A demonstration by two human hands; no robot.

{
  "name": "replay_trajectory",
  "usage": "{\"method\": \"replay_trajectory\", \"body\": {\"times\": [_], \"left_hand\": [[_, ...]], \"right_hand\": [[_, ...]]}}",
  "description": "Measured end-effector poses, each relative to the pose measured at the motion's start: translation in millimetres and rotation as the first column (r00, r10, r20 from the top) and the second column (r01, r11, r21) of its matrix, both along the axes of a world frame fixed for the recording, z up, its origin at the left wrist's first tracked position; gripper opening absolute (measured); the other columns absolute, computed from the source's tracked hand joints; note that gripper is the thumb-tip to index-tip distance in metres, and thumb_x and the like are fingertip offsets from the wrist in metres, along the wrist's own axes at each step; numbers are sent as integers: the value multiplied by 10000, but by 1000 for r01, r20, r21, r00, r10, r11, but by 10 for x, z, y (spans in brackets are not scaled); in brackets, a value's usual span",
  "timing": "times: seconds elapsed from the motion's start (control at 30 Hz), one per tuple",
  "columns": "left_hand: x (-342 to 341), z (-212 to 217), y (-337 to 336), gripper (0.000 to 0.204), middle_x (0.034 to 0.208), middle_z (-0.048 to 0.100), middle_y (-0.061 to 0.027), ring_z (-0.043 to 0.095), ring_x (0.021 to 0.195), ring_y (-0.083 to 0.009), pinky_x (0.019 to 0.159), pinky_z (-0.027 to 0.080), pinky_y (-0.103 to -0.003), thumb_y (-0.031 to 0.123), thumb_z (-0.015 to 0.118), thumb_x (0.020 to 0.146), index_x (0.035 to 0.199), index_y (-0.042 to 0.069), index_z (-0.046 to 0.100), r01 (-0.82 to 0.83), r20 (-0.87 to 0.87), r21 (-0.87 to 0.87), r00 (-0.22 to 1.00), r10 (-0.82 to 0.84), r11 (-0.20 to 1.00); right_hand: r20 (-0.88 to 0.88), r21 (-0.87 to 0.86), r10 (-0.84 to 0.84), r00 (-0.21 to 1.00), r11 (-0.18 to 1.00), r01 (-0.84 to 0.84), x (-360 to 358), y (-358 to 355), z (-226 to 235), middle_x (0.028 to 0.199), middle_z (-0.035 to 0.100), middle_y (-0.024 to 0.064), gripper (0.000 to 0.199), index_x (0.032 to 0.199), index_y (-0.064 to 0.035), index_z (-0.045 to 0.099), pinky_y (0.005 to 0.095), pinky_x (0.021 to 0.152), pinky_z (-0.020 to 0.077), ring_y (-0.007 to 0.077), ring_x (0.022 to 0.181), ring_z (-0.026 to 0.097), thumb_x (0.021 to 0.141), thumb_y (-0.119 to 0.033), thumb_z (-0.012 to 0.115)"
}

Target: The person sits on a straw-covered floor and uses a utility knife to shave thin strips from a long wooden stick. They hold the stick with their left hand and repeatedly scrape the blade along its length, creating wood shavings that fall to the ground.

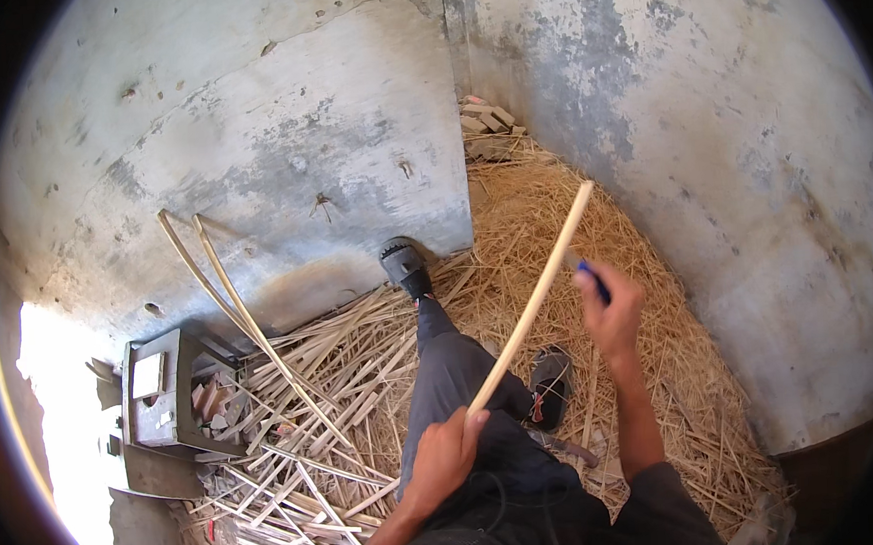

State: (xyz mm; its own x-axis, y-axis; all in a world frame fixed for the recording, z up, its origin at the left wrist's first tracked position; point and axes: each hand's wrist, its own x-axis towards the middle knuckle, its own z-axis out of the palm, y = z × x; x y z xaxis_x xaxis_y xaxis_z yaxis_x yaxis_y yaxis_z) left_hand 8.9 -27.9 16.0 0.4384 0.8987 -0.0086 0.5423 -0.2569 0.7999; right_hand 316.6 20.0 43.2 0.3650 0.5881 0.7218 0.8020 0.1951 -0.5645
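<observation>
A long, pale bamboo strip slants up and to the right in front of me, slightly curved, its far end free in the air. My left hand is closed around its lower end, close to my thigh. To the right of the strip, my right hand is raised with its fingers wrapped round a small blue-handled tool. Whatever extends from that handle is too blurred to make out. A narrow gap shows between the tool and the strip.
One shoe presses against the stained wall; the other stands on shavings. Split strips litter the floor at left, beside a small wooden stool. Two long strips lean on the wall. Bricks lie in the far corner.
</observation>
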Motion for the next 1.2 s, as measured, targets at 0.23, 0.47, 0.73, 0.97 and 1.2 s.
{"method": "replay_trajectory", "body": {"times": [0.23, 0.47, 0.73, 0.97, 1.2], "left_hand": [[-225, -154, 56, 428, 714, 627, -294, 620, 716, -559, 637, 444, -642, 387, 514, 1153, 955, 14, 583, -25, -104, 108, 994, 36, 994], [35, -4, 223, 336, 734, 631, -289, 617, 723, -554, 642, 440, -640, 304, 513, 1155, 994, 10, 545, 26, -8, 176, 1000, -25, 984], [207, 80, 237, 307, 709, 642, -271, 635, 682, -527, 613, 456, -631, 297, 552, 1140, 991, 29, 560, -56, -41, 249, 997, 68, 967], [195, 91, 230, 334, 676, 634, -273, 637, 658, -531, 593, 462, -630, 326, 566, 1134, 977, 32, 565, -63, -84, 275, 992, 90, 959], [68, 47, 159, 362, 695, 657, -281, 648, 669, -537, 601, 477, -636, 356, 559, 1134, 966, 36, 571, -67, -143, 221, 985, 100, 973]], "right_hand": [[-39, -85, 111, 993, 990, -114, 67, -130, 48, 864, 776, 112, 364, 1032, -6, 774, 335, 589, 546, 201, 705, 740, 1022, -370, 768], [135, -190, 385, 913, 914, -358, -893, -449, -318, 808, 712, 83, 294, 1017, -80, 769, 388, 553, 545, 293, 622, 700, 962, -365, 813], [166, -164, 367, 915, 925, -342, -975, -474, -322, 767, 677, 70, 281, 1039, -92, 761, 387, 541, 530, 286, 606, 686, 952, -354, 813], [122, -78, 288, 950, 957, -280, -867, -371, -254, 750, 701, 82, 271, 977, -100, 762, 377, 531, 531, 279, 600, 695, 932, -356, 834], [105, 38, 167, 980, 984, -172, -474, -82, -275, 757, 724, 99, 316, 1015, -52, 797, 379, 550, 537, 250, 606, 705, 980, -365, 798]]}}
